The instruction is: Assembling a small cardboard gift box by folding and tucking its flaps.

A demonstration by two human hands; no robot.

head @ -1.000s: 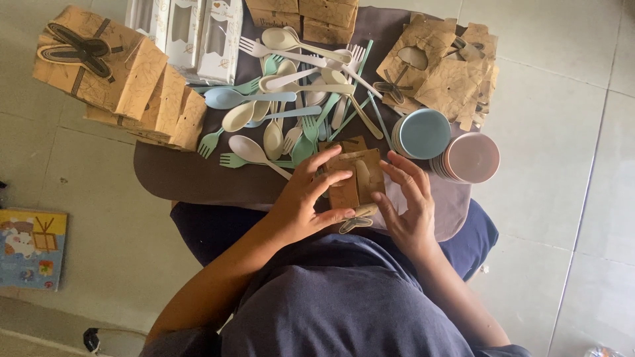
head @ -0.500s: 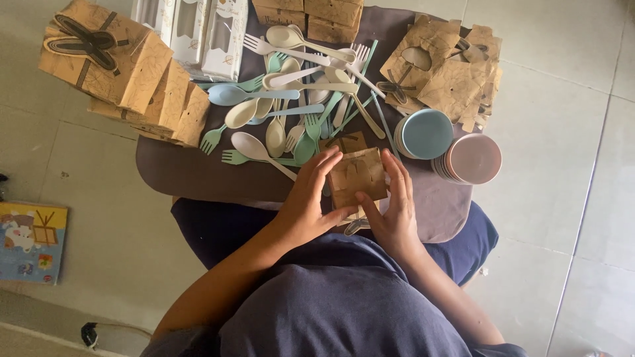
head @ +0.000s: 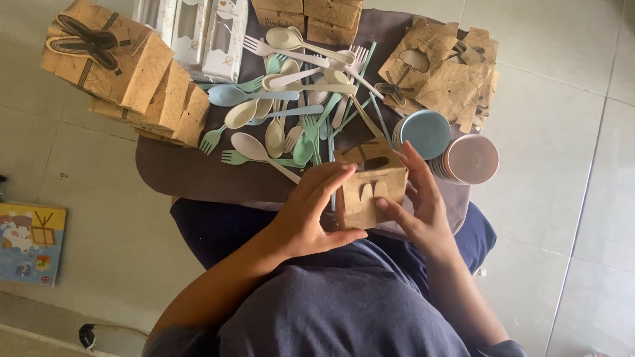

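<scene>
Both my hands hold a small brown cardboard box (head: pixel 370 188) with cut-out flaps, just above my lap at the near edge of a dark low table (head: pixel 185 173). My left hand (head: pixel 314 211) grips its left side, fingers spread over the top. My right hand (head: pixel 420 208) cups the right side, thumb on the front flap. Right behind the box lies a pile of pastel plastic spoons and forks (head: pixel 297 99).
A stack of round pastel plates (head: pixel 426 132) and another pink stack (head: pixel 471 158) sit right of the box. Flat brown box blanks (head: pixel 450 69) lie at the back right. Folded brown boxes (head: pixel 109 56) and white window boxes (head: pixel 198 33) stand at the back left. A picture book (head: pixel 30 241) lies on the tiled floor.
The box has been turned and pulled slightly closer to my body between both hands. My left-hand fingers have shifted over its top; my right hand now cups the side.
</scene>
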